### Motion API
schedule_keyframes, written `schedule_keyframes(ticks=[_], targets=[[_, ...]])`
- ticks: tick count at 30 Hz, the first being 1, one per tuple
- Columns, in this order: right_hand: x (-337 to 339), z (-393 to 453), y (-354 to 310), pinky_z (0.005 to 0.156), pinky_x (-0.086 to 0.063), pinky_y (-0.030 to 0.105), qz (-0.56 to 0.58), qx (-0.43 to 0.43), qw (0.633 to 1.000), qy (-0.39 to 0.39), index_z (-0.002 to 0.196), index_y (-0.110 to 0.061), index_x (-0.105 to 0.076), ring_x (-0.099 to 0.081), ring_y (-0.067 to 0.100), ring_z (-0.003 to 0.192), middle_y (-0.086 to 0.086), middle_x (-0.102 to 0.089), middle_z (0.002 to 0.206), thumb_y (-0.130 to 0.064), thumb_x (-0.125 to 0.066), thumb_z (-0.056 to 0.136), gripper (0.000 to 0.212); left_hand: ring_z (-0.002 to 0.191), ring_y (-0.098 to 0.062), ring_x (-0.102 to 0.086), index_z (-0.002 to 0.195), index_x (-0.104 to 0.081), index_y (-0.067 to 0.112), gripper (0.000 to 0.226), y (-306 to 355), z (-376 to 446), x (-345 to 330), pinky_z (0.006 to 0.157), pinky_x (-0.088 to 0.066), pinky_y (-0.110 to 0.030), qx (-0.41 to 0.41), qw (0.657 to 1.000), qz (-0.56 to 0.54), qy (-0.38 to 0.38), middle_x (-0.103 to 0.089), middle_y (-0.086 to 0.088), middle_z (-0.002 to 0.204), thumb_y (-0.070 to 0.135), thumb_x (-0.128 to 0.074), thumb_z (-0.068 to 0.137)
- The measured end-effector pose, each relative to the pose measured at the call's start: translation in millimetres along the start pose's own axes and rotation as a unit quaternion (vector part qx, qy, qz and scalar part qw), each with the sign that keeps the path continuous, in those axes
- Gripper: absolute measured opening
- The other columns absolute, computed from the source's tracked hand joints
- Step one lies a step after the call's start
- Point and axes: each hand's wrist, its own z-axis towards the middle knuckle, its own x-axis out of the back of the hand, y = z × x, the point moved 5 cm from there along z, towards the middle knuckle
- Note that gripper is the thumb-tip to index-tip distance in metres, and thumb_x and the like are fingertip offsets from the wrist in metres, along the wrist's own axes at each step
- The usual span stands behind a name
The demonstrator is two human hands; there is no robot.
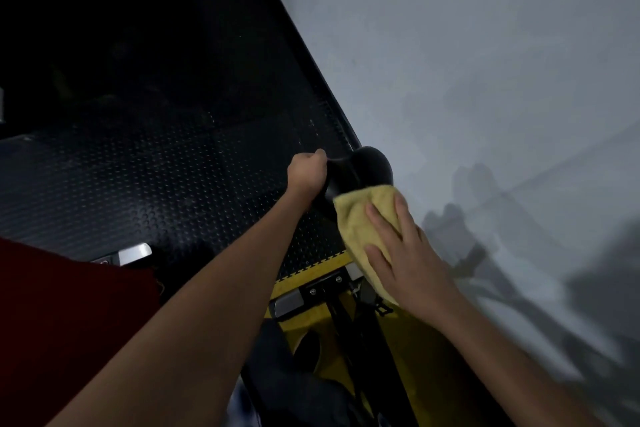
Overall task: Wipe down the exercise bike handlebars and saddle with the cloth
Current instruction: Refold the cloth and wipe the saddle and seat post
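The black saddle (367,170) of the exercise bike stands in the middle of the view, its wide rear end pointing away from me. My left hand (306,175) grips the saddle's left side with curled fingers. A yellow cloth (360,222) lies over the near part of the saddle and hangs down its right side. My right hand (401,253) presses flat on the cloth with its fingers spread. The handlebars are not in view.
The bike's black post and yellow frame (346,315) run down below the saddle. Black studded rubber flooring (156,166) covers the left, and a pale grey wall (485,62) fills the right. A dark red cloth or garment (62,315) sits at the lower left.
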Motion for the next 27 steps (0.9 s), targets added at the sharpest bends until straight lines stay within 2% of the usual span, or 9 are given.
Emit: schedule_keyframes(ticks=[3, 8, 10, 11, 14, 17, 19, 24, 27], targets=[[0, -1, -1, 0.108, -0.043, 0.045, -0.017, -0.01, 1.0, 0.001, 0.16, -0.041, -0.005, -0.026, 0.032, 0.147, 0.0, 0.018, 0.168, -0.056, -0.023, 0.103, 0.061, 0.067, -0.022, -0.047, 0.072, -0.053, 0.011, 0.022, -2, 3, -3, 0.062, -0.039, -0.036, 0.019, 0.999, -0.012, -0.049, -0.05, -0.007, 0.07, 0.028, -0.049, 0.083], [-4, 66, -12, 0.119, -0.026, 0.058, -0.033, -0.043, 0.998, 0.03, 0.16, -0.041, -0.003, 0.0, 0.038, 0.154, 0.007, 0.015, 0.168, -0.062, -0.016, 0.103, 0.062, 0.064, -0.017, -0.053, 0.07, -0.061, 0.012, 0.03, -1, 9, -5, 0.064, -0.043, -0.031, 0.025, 0.993, 0.017, -0.115, -0.06, -0.004, 0.07, 0.022, -0.045, 0.093], [0, 94, -19, 0.118, -0.023, 0.061, -0.026, -0.068, 0.996, 0.046, 0.159, -0.042, -0.008, 0.001, 0.036, 0.154, 0.005, 0.008, 0.169, -0.058, -0.018, 0.104, 0.059, 0.071, -0.019, -0.058, 0.078, -0.066, 0.007, 0.03, 2, 13, -6, 0.067, -0.048, -0.031, -0.013, 0.987, 0.083, -0.135, -0.065, -0.007, 0.078, 0.02, -0.047, 0.097], [3, 105, -20, 0.119, -0.023, 0.062, -0.016, -0.079, 0.995, 0.051, 0.159, -0.041, -0.013, 0.0, 0.034, 0.154, 0.004, 0.004, 0.169, -0.056, -0.02, 0.104, 0.057, 0.07, -0.019, -0.058, 0.077, -0.065, 0.006, 0.031, 3, 14, -6, 0.066, -0.049, -0.03, -0.036, 0.985, 0.118, -0.118, -0.065, -0.007, 0.078, 0.02, -0.047, 0.098], [5, 114, -21, 0.121, -0.022, 0.059, 0.0, -0.086, 0.994, 0.071, 0.158, -0.039, -0.022, -0.003, 0.031, 0.155, 0.001, -0.004, 0.169, -0.051, -0.02, 0.105, 0.055, 0.058, -0.012, -0.051, 0.07, -0.061, 0.007, 0.039, 10, 2, 2, 0.055, -0.043, -0.024, -0.112, 0.988, 0.101, -0.036, -0.061, -0.004, 0.069, 0.021, -0.043, 0.101], [3, 84, -19, 0.124, -0.02, 0.047, 0.008, -0.063, 0.994, 0.087, 0.16, -0.037, -0.018, -0.004, 0.028, 0.155, -0.001, 0.002, 0.17, -0.053, -0.017, 0.105, 0.057, 0.066, -0.018, -0.054, 0.073, -0.062, 0.007, 0.04, 20, -12, -1, 0.064, -0.045, -0.029, -0.271, 0.949, 0.156, -0.041, -0.06, -0.005, 0.072, 0.021, -0.042, 0.104], [2, 54, -18, 0.119, -0.026, 0.04, -0.006, -0.053, 0.995, 0.081, 0.161, -0.037, -0.014, -0.011, 0.026, 0.154, -0.002, 0.005, 0.17, -0.052, -0.018, 0.107, 0.056, 0.076, -0.018, -0.051, 0.077, -0.06, 0.012, 0.034, 25, -16, -6, 0.074, -0.044, -0.032, -0.334, 0.919, 0.2, -0.069, -0.056, -0.001, 0.076, 0.024, -0.043, 0.105], [1, 13, -16, 0.102, -0.046, 0.037, -0.03, -0.055, 0.996, 0.055, 0.16, -0.035, -0.021, -0.031, 0.027, 0.146, 0.002, -0.002, 0.17, -0.044, -0.028, 0.108, 0.053, 0.094, -0.015, -0.055, 0.107, -0.067, 0.009, 0.035, 23, -16, -11, 0.086, -0.044, -0.025, -0.396, 0.879, 0.255, -0.081, -0.06, -0.002, 0.098, 0.031, -0.041, 0.105], [1, 45, -15, 0.111, -0.04, 0.045, -0.05, -0.046, 0.996, 0.051, 0.161, -0.03, -0.017, -0.023, 0.034, 0.15, 0.009, -0.002, 0.169, -0.049, -0.02, 0.104, 0.06, 0.091, -0.017, -0.056, 0.107, -0.067, 0.006, 0.035, 29, -17, -11, 0.085, -0.044, -0.028, -0.404, 0.866, 0.282, -0.085, -0.062, -0.006, 0.098, 0.027, -0.038, 0.106]])
